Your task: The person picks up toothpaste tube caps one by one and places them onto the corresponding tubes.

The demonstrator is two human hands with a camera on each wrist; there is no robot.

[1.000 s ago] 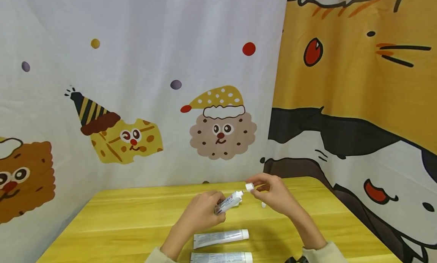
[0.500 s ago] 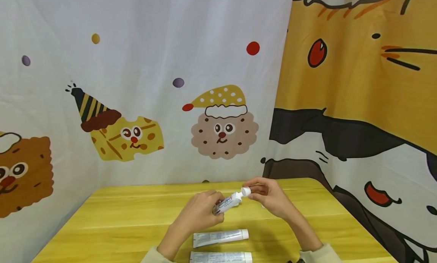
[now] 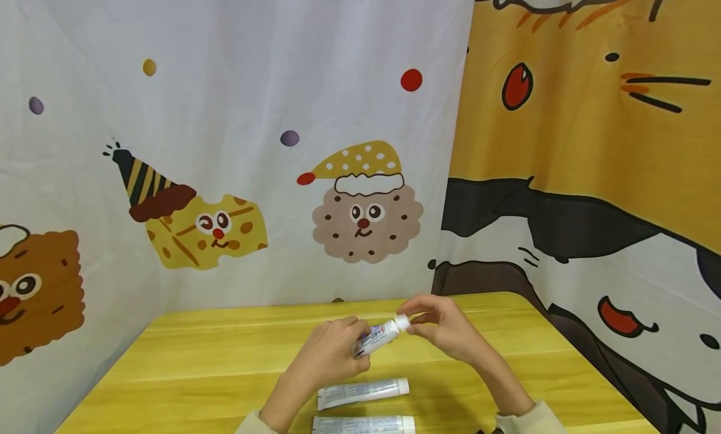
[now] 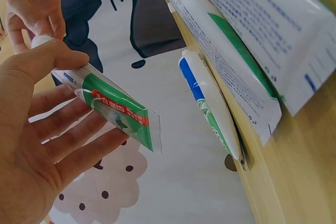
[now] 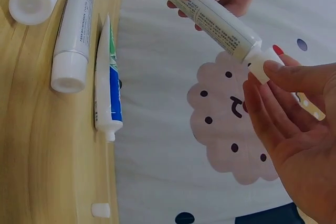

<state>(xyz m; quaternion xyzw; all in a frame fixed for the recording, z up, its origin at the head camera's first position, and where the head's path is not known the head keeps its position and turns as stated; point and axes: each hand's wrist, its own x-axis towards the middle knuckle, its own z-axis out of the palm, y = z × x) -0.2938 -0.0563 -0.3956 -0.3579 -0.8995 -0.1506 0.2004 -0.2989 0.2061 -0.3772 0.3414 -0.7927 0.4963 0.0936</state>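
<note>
Above the table, my left hand (image 3: 332, 351) grips a toothpaste tube (image 3: 376, 339) between thumb and fingers, its mouth tilted up to the right. The tube's green and red printed side shows in the left wrist view. My right hand (image 3: 445, 326) pinches a white cap (image 5: 261, 67) between thumb and fingertips, at the tube's mouth. Whether the cap is threaded on cannot be told. On the table below lie two capped toothpaste tubes, a middle tube (image 3: 363, 392) and a nearer tube (image 3: 363, 425).
A smaller blue, green and white tube (image 5: 111, 85) lies uncapped beyond the others, mostly hidden by the left hand in the head view. A loose small white cap (image 5: 101, 210) sits on the yellow wood-grain table (image 3: 225, 371). A printed curtain (image 3: 225, 108) hangs behind.
My right hand has moved slightly left and down, bringing the cap from apart from the tube onto its mouth. My left hand keeps its grip on the tube, nearly still.
</note>
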